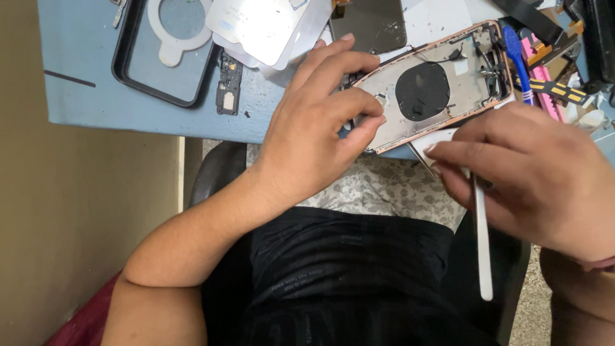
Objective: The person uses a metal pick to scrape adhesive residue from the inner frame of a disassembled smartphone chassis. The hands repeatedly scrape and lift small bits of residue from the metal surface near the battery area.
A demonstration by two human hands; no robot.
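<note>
Hands meet at the bench (96, 96) edge: left hand (314, 128) pinches the opened phone shell's (442, 83) near end, its length slanting up-right; right hand (525, 173), closer beneath, grips a white pry tool (482, 243) touching that lower edge.

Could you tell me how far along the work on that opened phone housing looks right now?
Done: the phone housing lies open, and a small black board lies apart on the blue table. In hand: the left hand pins the housing's edge while the right hand holds a white pry tool at its lower rim. Left: the black round coil and cables remain inside.
</note>
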